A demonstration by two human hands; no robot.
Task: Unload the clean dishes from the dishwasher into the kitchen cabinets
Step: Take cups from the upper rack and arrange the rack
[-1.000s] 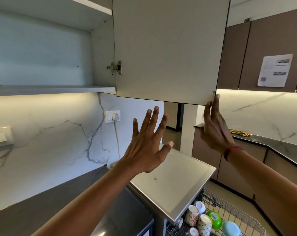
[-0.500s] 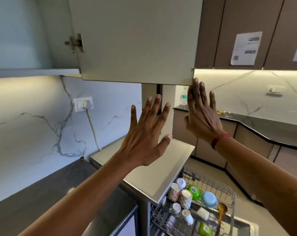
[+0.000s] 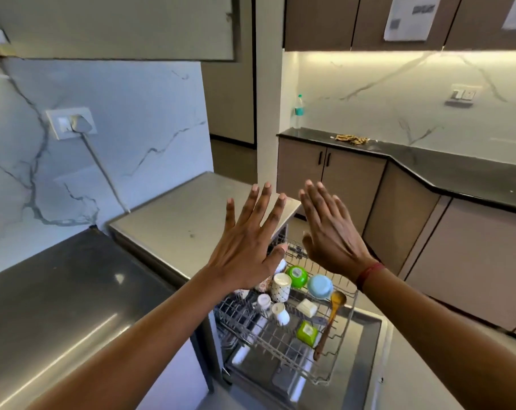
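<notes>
Head view looks down past two raised arms toward the open dishwasher at lower centre of the frame. Both hands are empty, with fingers spread: the left hand [image 3: 244, 250] hovers at centre frame above the steel dishwasher top [image 3: 188, 214], and the right hand [image 3: 332, 238] is just beside it, to its right, the two apart and touching nothing. Below them the wire rack [image 3: 283, 329] is pulled out over the lowered dishwasher door [image 3: 366, 350] and looks fully loaded: a patterned mug [image 3: 280, 287], a green bowl [image 3: 296, 275], a light blue bowl [image 3: 320, 286], a small white cup [image 3: 280, 313], a green cup [image 3: 307, 332] and a wooden spoon [image 3: 330, 318] lying along the right side of the rack. At the upper left of the frame the lower edge of an upper cabinet door [image 3: 126, 28] shows; whether anything sits inside cannot be told. Judging by the full rack and the bare dark tabletop [image 3: 52, 291] at lower left, the unloading has barely begun: no dish is in hand, and every visible piece remains to be lifted out and carried up to the cabinets.
</notes>
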